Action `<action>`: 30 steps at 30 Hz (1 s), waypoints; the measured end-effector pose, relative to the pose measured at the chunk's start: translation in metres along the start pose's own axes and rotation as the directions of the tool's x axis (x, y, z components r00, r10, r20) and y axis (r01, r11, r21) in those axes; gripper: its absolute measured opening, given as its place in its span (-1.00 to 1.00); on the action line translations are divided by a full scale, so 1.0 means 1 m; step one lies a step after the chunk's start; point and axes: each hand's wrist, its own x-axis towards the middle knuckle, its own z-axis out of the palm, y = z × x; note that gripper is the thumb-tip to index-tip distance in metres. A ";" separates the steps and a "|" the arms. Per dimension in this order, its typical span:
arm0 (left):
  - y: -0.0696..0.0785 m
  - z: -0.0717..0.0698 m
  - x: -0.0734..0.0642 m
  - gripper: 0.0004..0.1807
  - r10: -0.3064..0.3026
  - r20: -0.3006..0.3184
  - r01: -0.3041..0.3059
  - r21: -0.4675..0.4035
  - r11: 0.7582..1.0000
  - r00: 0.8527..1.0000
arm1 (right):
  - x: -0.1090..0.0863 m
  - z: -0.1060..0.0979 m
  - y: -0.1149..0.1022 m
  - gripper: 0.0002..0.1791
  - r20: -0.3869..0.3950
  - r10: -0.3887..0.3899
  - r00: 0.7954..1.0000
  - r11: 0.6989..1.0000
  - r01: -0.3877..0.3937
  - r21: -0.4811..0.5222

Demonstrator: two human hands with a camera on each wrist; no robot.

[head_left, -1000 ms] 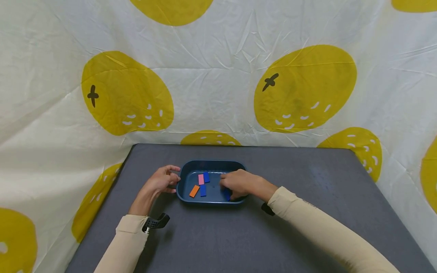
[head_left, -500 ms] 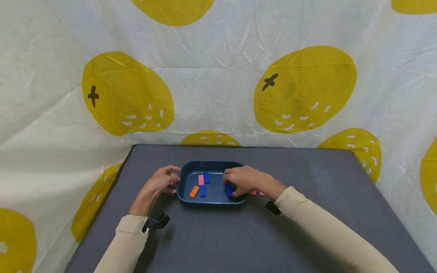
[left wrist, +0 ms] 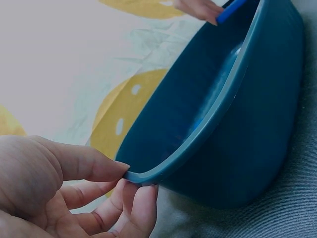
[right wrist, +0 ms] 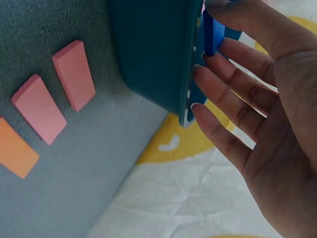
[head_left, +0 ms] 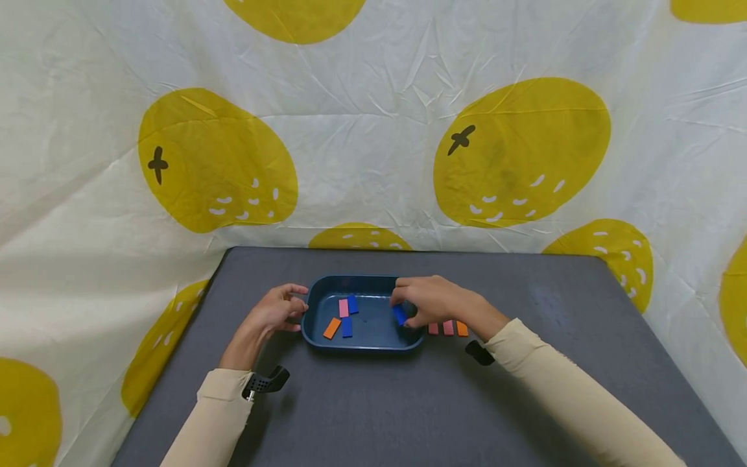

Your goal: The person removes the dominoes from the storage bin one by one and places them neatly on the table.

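A dark blue-green plastic tub [head_left: 362, 347] sits on the grey table. My left hand [head_left: 277, 308] pinches its left rim between thumb and fingers, as the left wrist view shows closely. Over the tub's right end, my right hand [head_left: 434, 299] holds a blue rectangular block [right wrist: 213, 32] between thumb and fingers. Inside the tub, toward the left, lie a pink block [head_left: 343, 308], an orange block [head_left: 332, 328], a blue block [head_left: 347, 326] and another blue block [head_left: 353, 304].
On the table right of the tub, two pink blocks [right wrist: 74, 75] and an orange block [right wrist: 17, 148] lie in a row. Behind the grey table [head_left: 362, 415] hangs a white cloth [head_left: 362, 162] printed with yellow fruit.
My right hand has lifted the blue block from the tub's right end and moved rightward, uncovering the row of blocks on the table. The left hand stays at the rim.
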 end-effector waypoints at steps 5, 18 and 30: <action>-0.001 -0.001 0.000 -0.50 0.006 0.005 -0.006 -0.006 1.000 1.000 | -0.009 -0.004 0.005 -0.51 -0.024 0.016 1.000 1.000 -0.016 0.009; 0.000 -0.001 0.000 -0.50 0.003 0.005 -0.003 -0.003 1.000 1.000 | -0.033 -0.008 0.021 -0.54 -0.070 0.045 0.997 0.998 -0.042 0.046; 0.001 0.000 -0.001 -0.51 -0.003 0.003 0.003 -0.013 1.000 1.000 | -0.053 -0.004 0.039 -0.57 -0.090 0.087 0.992 0.994 -0.080 0.078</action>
